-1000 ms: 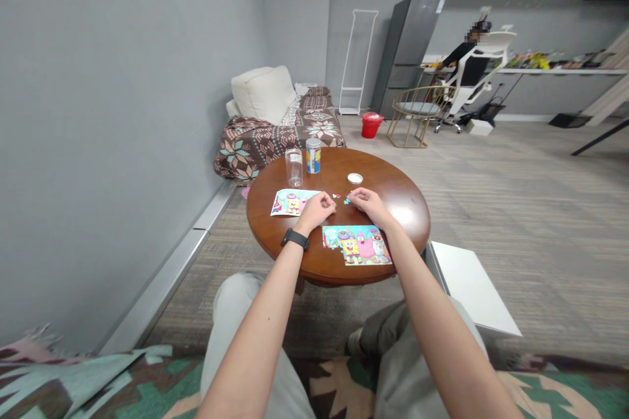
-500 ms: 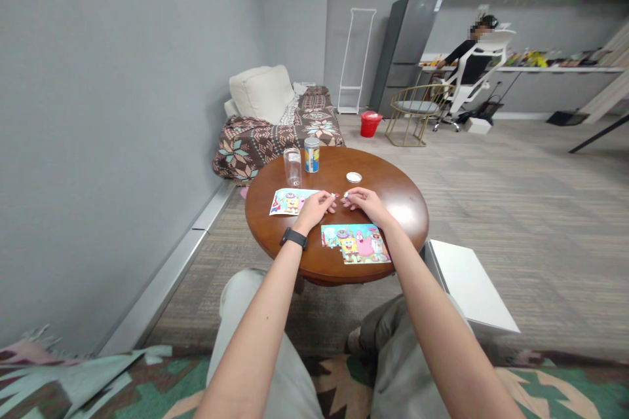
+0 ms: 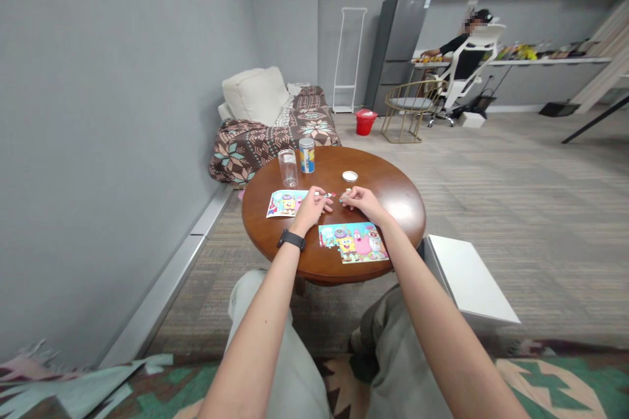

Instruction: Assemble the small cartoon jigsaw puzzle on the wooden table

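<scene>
Both my hands reach over a round brown table (image 3: 403, 209). My left hand (image 3: 310, 207), a black watch on its wrist, is closed in a pinch on a small puzzle piece (image 3: 328, 195). Facing it, my right hand (image 3: 362, 201) pinches another small piece (image 3: 345, 195). The two pieces almost meet between my fingertips. A nearly complete cartoon jigsaw (image 3: 352, 242) lies just in front of my hands. A printed cartoon picture (image 3: 285, 203) lies to the left of my left hand.
A clear glass (image 3: 287, 167), a printed can (image 3: 306, 155) and a small white lid (image 3: 350, 176) stand on the table's far side. A white box (image 3: 466, 278) sits at the right. Beyond are a blanket-covered sofa (image 3: 265, 137), a red bucket (image 3: 364, 122) and a seated person (image 3: 459, 46).
My hands lifted the small pieces off the table and brought them together between my fingertips. The view shifted slightly to the right.
</scene>
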`<state>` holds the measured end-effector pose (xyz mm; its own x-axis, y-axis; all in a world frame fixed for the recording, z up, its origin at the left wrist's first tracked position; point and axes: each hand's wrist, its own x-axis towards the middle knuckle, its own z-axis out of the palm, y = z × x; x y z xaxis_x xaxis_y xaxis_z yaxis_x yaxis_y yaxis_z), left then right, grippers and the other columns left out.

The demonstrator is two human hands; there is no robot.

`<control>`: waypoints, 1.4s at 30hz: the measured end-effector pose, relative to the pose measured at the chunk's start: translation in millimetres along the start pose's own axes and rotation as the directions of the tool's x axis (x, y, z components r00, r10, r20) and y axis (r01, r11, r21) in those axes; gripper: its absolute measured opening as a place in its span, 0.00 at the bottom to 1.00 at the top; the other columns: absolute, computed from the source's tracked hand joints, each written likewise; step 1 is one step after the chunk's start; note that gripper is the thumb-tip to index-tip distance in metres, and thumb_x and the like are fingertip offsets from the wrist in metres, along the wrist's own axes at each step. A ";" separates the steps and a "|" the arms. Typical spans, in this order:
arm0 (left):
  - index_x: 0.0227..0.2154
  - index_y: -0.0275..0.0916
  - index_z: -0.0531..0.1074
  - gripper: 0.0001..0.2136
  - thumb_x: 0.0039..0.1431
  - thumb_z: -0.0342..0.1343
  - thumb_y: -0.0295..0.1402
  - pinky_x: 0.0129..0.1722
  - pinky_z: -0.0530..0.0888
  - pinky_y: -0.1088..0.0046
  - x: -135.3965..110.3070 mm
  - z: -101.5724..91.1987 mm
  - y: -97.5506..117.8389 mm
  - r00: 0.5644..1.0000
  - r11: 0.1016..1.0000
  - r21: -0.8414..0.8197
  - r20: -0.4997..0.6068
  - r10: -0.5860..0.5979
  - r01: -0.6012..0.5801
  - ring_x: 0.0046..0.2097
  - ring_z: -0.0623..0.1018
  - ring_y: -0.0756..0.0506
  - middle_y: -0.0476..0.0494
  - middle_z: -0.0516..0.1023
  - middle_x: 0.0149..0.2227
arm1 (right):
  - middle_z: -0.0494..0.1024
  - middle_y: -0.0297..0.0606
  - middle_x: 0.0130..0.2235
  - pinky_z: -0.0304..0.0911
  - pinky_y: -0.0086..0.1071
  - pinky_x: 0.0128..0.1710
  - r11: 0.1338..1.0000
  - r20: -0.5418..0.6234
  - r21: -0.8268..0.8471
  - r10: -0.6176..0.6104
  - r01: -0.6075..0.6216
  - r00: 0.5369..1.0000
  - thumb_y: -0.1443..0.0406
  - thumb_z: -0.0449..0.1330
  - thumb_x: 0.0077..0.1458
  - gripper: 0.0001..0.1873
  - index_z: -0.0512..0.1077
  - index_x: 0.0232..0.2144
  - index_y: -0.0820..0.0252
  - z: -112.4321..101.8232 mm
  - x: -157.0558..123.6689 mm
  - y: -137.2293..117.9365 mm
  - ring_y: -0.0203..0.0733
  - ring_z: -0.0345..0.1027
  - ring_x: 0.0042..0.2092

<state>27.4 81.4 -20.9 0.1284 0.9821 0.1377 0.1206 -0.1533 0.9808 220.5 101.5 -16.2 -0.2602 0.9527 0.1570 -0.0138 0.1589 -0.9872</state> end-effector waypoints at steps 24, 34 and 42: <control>0.34 0.39 0.68 0.07 0.55 0.54 0.21 0.29 0.71 0.77 -5.1 -1.9 9.6 0.999 0.988 0.153 -0.041 -0.010 0.016 0.29 0.79 0.49 0.53 0.75 0.23 | 0.76 0.34 0.28 0.59 0.31 0.30 0.999 -0.027 -0.053 0.009 -0.010 1.000 0.58 0.69 0.39 0.14 0.74 0.27 0.60 -2.4 3.0 4.4 0.35 0.64 0.28; 0.29 0.38 0.67 0.05 0.55 0.60 0.25 0.32 0.73 0.75 -5.6 -0.6 9.3 1.000 0.998 0.065 -0.021 0.001 0.000 0.29 0.78 0.50 0.51 0.75 0.25 | 0.79 0.36 0.30 0.65 0.33 0.34 0.998 -0.016 0.033 0.054 -0.054 0.998 0.59 0.70 0.40 0.18 0.77 0.35 0.60 -0.3 2.2 4.0 0.39 0.71 0.32; 0.30 0.38 0.65 0.10 0.52 0.62 0.24 0.34 0.73 0.74 -4.2 -0.3 3.6 0.999 1.000 0.007 -0.048 0.003 -0.003 0.31 0.79 0.50 0.51 0.75 0.27 | 0.78 0.36 0.31 0.63 0.35 0.36 0.999 -0.048 -0.038 -0.032 0.031 0.998 0.58 0.70 0.38 0.13 0.77 0.27 0.59 -3.0 4.2 10.3 0.38 0.67 0.32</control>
<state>27.0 76.7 -17.8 0.0809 0.9857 0.1475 0.1271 -0.1570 0.9794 222.2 108.0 -25.7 -0.2130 0.9584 0.1900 0.0147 0.1976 -0.9802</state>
